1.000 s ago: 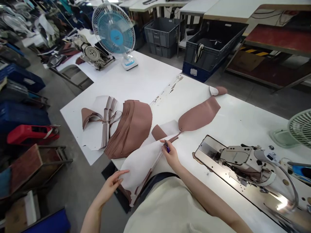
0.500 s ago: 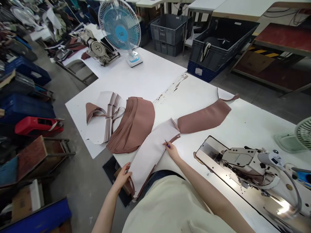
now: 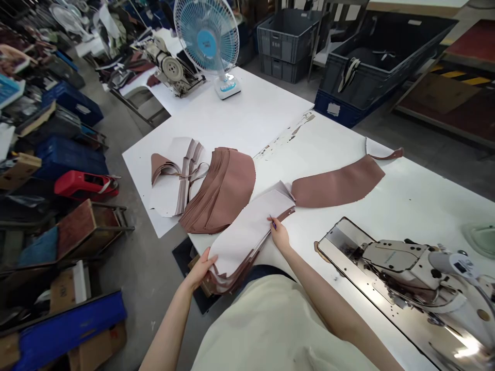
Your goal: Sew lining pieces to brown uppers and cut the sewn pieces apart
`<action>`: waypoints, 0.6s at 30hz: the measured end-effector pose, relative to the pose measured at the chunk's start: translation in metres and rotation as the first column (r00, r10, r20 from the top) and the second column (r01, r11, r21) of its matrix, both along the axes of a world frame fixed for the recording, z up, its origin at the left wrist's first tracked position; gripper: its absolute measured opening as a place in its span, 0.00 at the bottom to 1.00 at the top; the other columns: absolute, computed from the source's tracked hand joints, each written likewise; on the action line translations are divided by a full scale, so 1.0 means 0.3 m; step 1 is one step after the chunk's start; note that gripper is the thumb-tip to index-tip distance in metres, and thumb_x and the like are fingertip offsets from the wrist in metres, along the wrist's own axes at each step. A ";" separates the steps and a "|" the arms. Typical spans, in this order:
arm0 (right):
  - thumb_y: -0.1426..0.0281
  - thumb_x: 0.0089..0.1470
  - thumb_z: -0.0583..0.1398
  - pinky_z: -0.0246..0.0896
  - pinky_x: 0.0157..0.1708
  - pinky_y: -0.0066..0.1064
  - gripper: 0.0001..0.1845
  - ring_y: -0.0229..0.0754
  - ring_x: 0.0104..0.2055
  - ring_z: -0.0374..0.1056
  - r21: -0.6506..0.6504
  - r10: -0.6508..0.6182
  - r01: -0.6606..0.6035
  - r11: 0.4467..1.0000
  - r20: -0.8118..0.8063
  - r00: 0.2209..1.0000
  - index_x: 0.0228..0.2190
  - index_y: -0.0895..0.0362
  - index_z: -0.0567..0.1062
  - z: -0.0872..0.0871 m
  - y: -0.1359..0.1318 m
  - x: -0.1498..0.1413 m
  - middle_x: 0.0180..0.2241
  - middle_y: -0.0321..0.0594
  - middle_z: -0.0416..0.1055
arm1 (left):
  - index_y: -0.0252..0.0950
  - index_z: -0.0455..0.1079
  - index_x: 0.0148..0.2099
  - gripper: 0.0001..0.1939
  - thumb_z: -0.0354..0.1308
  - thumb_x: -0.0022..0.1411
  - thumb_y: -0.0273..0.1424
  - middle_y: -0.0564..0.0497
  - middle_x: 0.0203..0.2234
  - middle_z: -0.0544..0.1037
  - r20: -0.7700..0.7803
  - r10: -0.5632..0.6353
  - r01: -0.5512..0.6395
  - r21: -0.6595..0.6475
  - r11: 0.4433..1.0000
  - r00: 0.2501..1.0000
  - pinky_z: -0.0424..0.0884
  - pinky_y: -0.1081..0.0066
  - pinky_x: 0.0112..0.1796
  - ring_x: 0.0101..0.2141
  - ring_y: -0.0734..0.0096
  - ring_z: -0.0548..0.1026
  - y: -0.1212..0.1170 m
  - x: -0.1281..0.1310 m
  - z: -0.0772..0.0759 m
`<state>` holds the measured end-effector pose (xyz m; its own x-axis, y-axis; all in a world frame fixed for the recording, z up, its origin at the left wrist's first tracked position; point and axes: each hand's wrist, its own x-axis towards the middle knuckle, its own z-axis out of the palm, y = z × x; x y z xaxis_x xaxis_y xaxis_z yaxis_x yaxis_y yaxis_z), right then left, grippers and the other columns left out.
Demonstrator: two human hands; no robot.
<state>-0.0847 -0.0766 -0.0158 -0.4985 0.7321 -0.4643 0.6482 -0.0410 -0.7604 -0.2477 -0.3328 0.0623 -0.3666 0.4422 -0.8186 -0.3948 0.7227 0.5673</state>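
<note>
Several brown leather-like panels (image 3: pixel 247 226), pale backing side up, lie in a layered stack across the table edge in front of me. My left hand (image 3: pixel 202 265) pinches the near left edge of this stack, thumb on top. At its right edge is my right hand (image 3: pixel 279 234), closed around a slim pointed tool (image 3: pixel 274 222) with a purple part; its exact kind is unclear. A fanned pile of brown panels (image 3: pixel 226 190) touches the stack on the left. To the right, a single brown panel (image 3: pixel 336 183) lies brown side up.
A sewing machine (image 3: pixel 402 263) stands at the right. Pale-backed pieces (image 3: pixel 174 180) tied with a strip lie at the left of the white table (image 3: pixel 270 103). A blue fan (image 3: pixel 207 44) stands at the back, with grey crates (image 3: pixel 286 44) beyond. A red case (image 3: pixel 81 184) sits left.
My left hand has moved up along the stack's edge, and the near ends of the panels now curve and fan apart. My right hand stays at the right edge. The view has shifted left.
</note>
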 end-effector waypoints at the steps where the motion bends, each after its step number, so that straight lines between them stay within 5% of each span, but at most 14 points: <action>1: 0.66 0.54 0.48 0.60 0.45 0.37 0.21 0.45 0.43 0.68 -0.004 0.002 -0.002 1.000 0.001 1.000 0.47 0.51 0.71 0.000 0.003 0.001 0.44 0.39 0.73 | 0.36 0.57 0.53 0.31 0.56 0.53 0.49 0.56 0.21 0.72 -0.036 -0.050 0.049 -0.041 0.998 0.998 0.56 0.77 0.15 0.13 0.76 0.66 0.008 -0.006 -0.030; 4: 0.68 0.53 0.49 0.60 0.47 0.37 0.20 0.44 0.43 0.68 -0.035 -0.004 0.003 0.999 -0.015 1.000 0.46 0.51 0.71 -0.007 0.018 0.005 0.44 0.38 0.73 | 0.35 0.55 0.52 0.26 0.54 0.56 0.43 0.57 0.19 0.70 -0.106 -0.210 0.192 -0.162 0.968 0.972 0.53 0.77 0.14 0.11 0.76 0.64 0.013 0.001 -0.107; 7: 0.68 0.52 0.50 0.59 0.48 0.37 0.19 0.44 0.44 0.68 -0.058 0.001 -0.004 0.998 -0.054 0.999 0.45 0.52 0.71 -0.016 0.030 0.012 0.45 0.38 0.73 | 0.33 0.55 0.53 0.24 0.53 0.57 0.38 0.52 0.23 0.73 -0.189 -0.383 0.309 -0.328 0.893 0.904 0.62 0.73 0.21 0.17 0.68 0.71 -0.012 0.030 -0.126; 11: 0.69 0.55 0.50 0.59 0.49 0.37 0.20 0.44 0.48 0.67 -0.035 0.088 -0.089 0.995 -0.038 0.995 0.48 0.52 0.69 -0.023 0.026 0.016 0.49 0.39 0.71 | 0.33 0.56 0.58 0.29 0.55 0.53 0.31 0.39 0.40 0.75 -0.526 -0.600 0.340 -0.512 0.789 0.602 0.67 0.60 0.40 0.44 0.49 0.73 0.020 0.039 -0.053; 13: 0.69 0.56 0.50 0.59 0.49 0.36 0.20 0.44 0.49 0.67 -0.021 0.138 -0.138 0.990 0.004 0.990 0.50 0.51 0.68 -0.024 0.020 0.011 0.50 0.39 0.71 | 0.36 0.59 0.58 0.26 0.52 0.56 0.29 0.39 0.48 0.72 -0.726 -0.547 0.375 -0.411 0.831 0.417 0.64 0.56 0.47 0.51 0.49 0.68 0.126 0.030 -0.001; 15: 0.70 0.57 0.50 0.58 0.49 0.35 0.20 0.43 0.49 0.67 0.003 0.169 -0.169 0.986 0.041 0.985 0.51 0.51 0.67 -0.022 0.014 0.005 0.50 0.39 0.70 | 0.37 0.65 0.54 0.19 0.47 0.61 0.28 0.41 0.48 0.72 -0.843 -0.421 0.543 -0.192 0.817 0.335 0.62 0.57 0.51 0.51 0.56 0.68 0.298 0.027 0.039; 18: 0.71 0.58 0.49 0.58 0.49 0.33 0.21 0.42 0.50 0.66 0.045 0.207 -0.211 0.977 0.072 0.976 0.52 0.53 0.66 -0.010 0.010 -0.003 0.51 0.41 0.69 | 0.39 0.71 0.46 0.16 0.44 0.63 0.27 0.47 0.44 0.75 -0.902 -0.294 0.784 0.074 0.616 0.315 0.61 0.60 0.54 0.50 0.62 0.68 0.631 0.044 0.062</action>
